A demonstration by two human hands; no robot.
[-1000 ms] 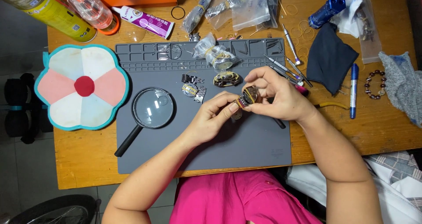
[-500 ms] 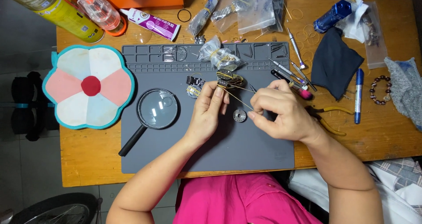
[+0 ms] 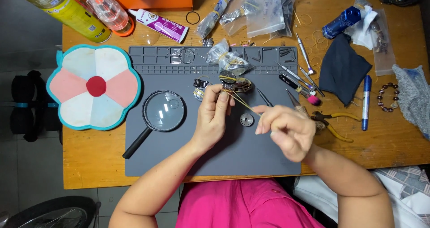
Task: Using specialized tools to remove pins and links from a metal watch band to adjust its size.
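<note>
My left hand (image 3: 214,117) pinches a small metal watch (image 3: 234,83) over the grey work mat (image 3: 179,161). A thin yellow rubber band (image 3: 247,104) runs taut from the watch to my right hand (image 3: 284,130), whose fingertips grip its other end. A small round metal watch part (image 3: 246,119) lies on the mat between the two hands. More small watch pieces (image 3: 199,88) sit just left of my left hand.
A black-handled magnifying glass (image 3: 162,111) lies on the mat's left. A flower-shaped pad (image 3: 94,87) sits on the wooden table at left. Screwdrivers (image 3: 293,73), pliers (image 3: 333,122), a dark cloth (image 3: 342,69), a blue pen (image 3: 366,101) and plastic bags (image 3: 264,8) crowd the back and right.
The hands, first together on the watch, moved apart. My right hand has drawn back to the right and toward me, stretching the rubber band. The round part now lies on the mat.
</note>
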